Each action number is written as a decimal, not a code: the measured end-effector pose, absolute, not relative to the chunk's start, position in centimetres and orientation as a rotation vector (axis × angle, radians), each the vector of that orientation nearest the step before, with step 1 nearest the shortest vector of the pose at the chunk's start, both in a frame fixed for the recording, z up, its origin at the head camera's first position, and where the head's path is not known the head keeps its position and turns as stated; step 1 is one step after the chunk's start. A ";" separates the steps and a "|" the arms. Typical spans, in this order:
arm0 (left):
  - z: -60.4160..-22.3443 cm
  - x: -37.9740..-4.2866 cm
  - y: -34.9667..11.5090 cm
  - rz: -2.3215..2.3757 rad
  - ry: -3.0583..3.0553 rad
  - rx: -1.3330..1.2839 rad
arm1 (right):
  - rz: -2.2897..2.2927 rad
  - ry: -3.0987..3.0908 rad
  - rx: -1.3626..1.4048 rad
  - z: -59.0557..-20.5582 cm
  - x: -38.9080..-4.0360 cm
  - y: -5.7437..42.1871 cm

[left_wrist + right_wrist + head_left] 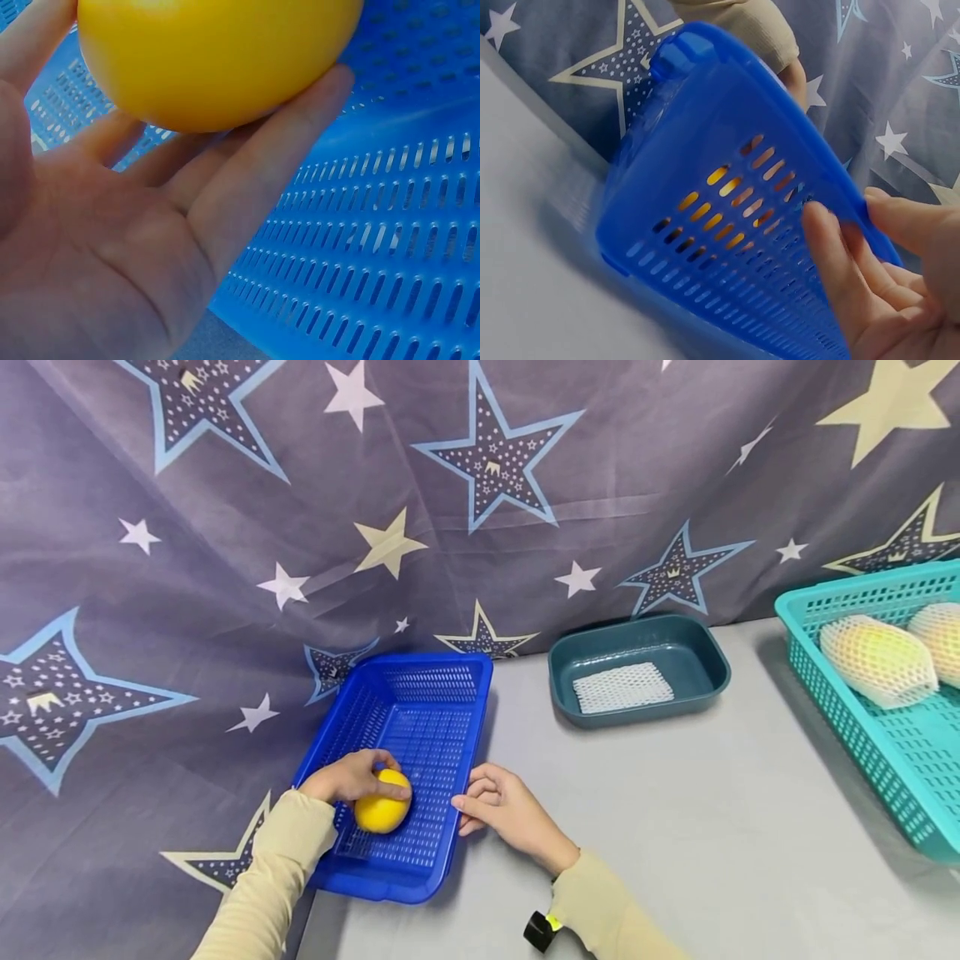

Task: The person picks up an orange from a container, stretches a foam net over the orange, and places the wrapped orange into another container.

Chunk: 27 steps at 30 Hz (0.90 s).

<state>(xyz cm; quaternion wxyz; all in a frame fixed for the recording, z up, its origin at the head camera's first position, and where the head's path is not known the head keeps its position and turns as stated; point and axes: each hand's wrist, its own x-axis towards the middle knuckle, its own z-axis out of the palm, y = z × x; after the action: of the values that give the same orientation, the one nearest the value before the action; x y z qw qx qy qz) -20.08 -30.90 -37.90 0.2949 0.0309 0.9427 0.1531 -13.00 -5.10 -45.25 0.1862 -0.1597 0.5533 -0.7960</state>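
Note:
Inside the blue plastic basket (438, 727), my left hand (358, 778) grips a smooth, oval yellow fruit (381, 814). The left wrist view shows the fingers spread around the underside of the yellow fruit (217, 60), next to the slotted basket wall (375, 225). On the basket's right side, my right hand (510, 810) pinches the rim, thumb on top and fingers against the outer wall. The right wrist view shows this right hand (900, 277) at the rim of the blue basket (697, 97), with patches of yellow visible through its slots.
A dark teal tray (637, 718) holding a flattened white foam net (624, 687) stands against the star-printed cloth (600, 510). To the far right, a turquoise basket (855, 735) holds yellow fruits in foam nets (877, 660). Beneath everything lies a grey table (675, 827).

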 end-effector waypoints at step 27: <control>-34.1 -19.3 -28.3 0.619 2.598 0.017 | -2.264 1.588 -0.352 -44.9 -12.6 -5.0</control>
<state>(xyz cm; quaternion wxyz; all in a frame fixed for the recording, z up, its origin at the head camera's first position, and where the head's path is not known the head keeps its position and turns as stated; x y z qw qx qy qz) -19.34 -28.26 -34.12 0.2333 0.0061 0.9459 0.2253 -12.57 -5.00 -44.91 0.1761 -0.1241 0.5606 -0.7996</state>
